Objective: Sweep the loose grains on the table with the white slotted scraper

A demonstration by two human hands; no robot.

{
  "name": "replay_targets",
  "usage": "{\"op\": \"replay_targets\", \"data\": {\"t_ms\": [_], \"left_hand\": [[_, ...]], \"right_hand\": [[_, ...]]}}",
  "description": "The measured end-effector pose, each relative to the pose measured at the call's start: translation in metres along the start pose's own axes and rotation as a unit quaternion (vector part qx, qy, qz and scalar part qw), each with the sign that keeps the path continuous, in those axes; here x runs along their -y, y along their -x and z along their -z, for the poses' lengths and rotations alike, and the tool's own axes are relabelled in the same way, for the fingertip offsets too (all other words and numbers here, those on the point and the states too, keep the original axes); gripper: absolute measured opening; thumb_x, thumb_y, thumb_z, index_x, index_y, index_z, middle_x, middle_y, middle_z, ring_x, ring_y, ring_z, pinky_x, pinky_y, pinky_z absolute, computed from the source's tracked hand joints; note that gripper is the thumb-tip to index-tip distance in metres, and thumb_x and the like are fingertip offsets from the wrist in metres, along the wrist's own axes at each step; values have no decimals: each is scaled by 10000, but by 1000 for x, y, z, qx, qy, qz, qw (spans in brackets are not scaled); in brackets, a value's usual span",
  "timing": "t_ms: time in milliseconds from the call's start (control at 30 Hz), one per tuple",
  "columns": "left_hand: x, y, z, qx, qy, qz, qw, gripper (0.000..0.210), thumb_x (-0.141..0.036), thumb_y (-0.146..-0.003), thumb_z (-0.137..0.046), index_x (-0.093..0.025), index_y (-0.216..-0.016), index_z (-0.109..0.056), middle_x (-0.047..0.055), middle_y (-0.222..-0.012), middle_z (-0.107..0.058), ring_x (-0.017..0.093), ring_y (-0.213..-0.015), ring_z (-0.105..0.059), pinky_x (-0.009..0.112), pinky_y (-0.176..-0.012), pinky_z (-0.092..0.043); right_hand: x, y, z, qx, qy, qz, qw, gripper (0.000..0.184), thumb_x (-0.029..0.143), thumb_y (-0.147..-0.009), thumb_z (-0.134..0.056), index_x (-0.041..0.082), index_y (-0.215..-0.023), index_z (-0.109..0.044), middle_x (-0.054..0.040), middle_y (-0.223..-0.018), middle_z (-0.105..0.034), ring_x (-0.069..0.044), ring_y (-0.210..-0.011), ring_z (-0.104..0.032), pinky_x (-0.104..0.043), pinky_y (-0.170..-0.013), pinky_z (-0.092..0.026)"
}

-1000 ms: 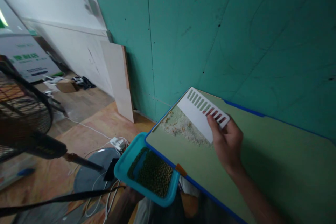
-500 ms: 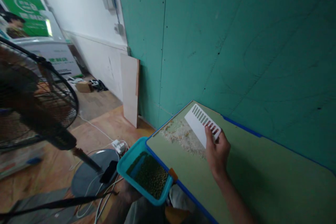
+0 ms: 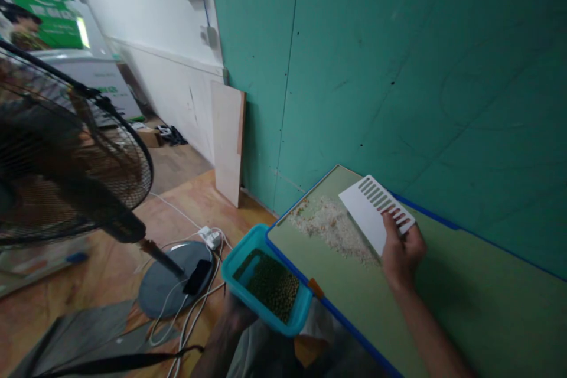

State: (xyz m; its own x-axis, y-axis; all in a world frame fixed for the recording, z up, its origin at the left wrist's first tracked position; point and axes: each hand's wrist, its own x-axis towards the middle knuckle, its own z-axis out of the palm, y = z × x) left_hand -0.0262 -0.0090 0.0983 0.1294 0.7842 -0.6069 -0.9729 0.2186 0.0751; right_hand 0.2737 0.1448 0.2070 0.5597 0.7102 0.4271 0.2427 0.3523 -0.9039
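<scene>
– What does the right hand (image 3: 401, 254) grip?
– A white slotted scraper (image 3: 374, 212), fingers closed through its slots; the pile of rice (image 3: 334, 229) lies just beyond its lower edge on the green table (image 3: 465, 301).
– And the left hand (image 3: 237, 314)?
– Under the teal tray (image 3: 266, 283) of green beans (image 3: 272, 286); I cannot tell how the fingers close.

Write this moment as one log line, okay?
right hand: holds white scraper | grains: on table | left hand: under teal tray
</scene>
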Motion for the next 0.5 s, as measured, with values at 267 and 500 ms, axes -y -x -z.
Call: {"op": "replay_targets", "data": {"t_ms": [267,500], "left_hand": [[2,0,13,184,-24,-7,983,586,-438,-1160,-419,-144,-1096,-922,126,-1042,-906,305,-1085,-856,473,-1288,-494],[-1,-9,18,202,-52,-60,976,560,-383,-1180,-388,-135,-1218,-890,157,-1186,-891,303,-1308,-788,509,-1367,-385]], "right_hand": [[3,5,-1,9,16,27,999,501,598,-834,-855,155,-1064,-819,-162,-1051,-826,-342,-935,-773,-455,-795,-632],[-3,12,-2,17,63,75,995,534,650,-871,-785,149,-1055,-809,-182,-1022,-830,-344,-918,-770,-432,-774,-606]]}}
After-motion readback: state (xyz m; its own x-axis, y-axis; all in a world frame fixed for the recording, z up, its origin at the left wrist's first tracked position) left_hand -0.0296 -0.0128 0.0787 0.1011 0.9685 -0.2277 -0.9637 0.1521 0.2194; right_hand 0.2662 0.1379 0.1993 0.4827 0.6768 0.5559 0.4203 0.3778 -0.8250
